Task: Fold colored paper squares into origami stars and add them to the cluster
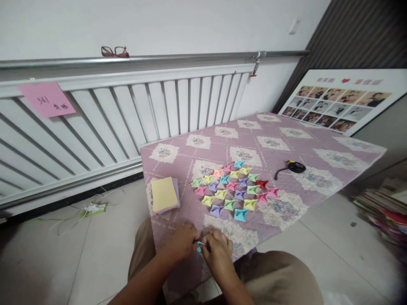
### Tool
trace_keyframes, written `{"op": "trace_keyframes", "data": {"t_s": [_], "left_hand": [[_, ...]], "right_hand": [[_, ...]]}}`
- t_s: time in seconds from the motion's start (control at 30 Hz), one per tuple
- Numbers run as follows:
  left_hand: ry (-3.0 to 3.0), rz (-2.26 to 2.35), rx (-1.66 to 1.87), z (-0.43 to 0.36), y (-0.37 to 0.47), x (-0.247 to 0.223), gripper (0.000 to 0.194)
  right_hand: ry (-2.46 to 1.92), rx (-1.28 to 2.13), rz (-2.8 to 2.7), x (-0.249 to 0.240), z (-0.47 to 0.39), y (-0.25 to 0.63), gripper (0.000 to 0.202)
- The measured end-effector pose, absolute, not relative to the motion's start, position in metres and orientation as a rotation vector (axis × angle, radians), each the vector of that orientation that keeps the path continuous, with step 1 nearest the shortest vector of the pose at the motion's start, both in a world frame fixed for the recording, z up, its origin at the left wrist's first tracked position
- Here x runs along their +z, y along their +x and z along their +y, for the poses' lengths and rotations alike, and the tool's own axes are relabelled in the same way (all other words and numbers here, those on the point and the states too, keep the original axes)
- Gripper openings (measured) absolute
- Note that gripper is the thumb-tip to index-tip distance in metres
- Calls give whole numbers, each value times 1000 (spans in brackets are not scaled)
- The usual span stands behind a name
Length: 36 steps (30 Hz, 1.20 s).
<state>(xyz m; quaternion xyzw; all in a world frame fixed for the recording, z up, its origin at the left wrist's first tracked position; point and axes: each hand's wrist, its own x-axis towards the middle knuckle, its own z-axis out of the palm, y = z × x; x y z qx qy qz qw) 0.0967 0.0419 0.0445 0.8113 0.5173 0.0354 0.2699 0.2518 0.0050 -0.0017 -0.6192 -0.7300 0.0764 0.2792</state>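
Near the front edge of the cloth-covered table (181, 167), my left hand (183, 240) and my right hand (219, 250) meet over a small piece of light blue folded paper (199, 249). Fingers of both hands pinch it from either side, covering most of it. Just beyond my hands, several small folded paper boats (240, 215) in pink, yellow, green, purple and blue sit in slanting rows. To the left of them lies a stack of square paper (164, 195), yellow on top with a purple sheet sticking out.
A black and yellow object with a strap (296, 167) lies right of the boats. A white radiator (165, 106) and pipe run behind, with glasses (115, 51) on the pipe. A photo board (341, 101) leans at the far right. A power strip (94, 208) is on the floor.
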Motion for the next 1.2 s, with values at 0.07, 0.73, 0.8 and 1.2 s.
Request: {"op": "trace_keyframes", "data": {"t_s": [0.07,0.73,0.8,1.2], "left_hand": [[2203,1383,102,41,97,45,1],[2593,1495,249,11,90,-1,11],[2540,1524,276,7,90,-3,10],[2097,1750,415,0,93,16,11]], "right_hand": [[-1621,299,-1949,1,5,253,12],[-1452,228,-2175,-2,5,259,16],[-1455,306,-2156,-2,3,261,20],[-1522,304,-2116,0,5,267,10]]}}
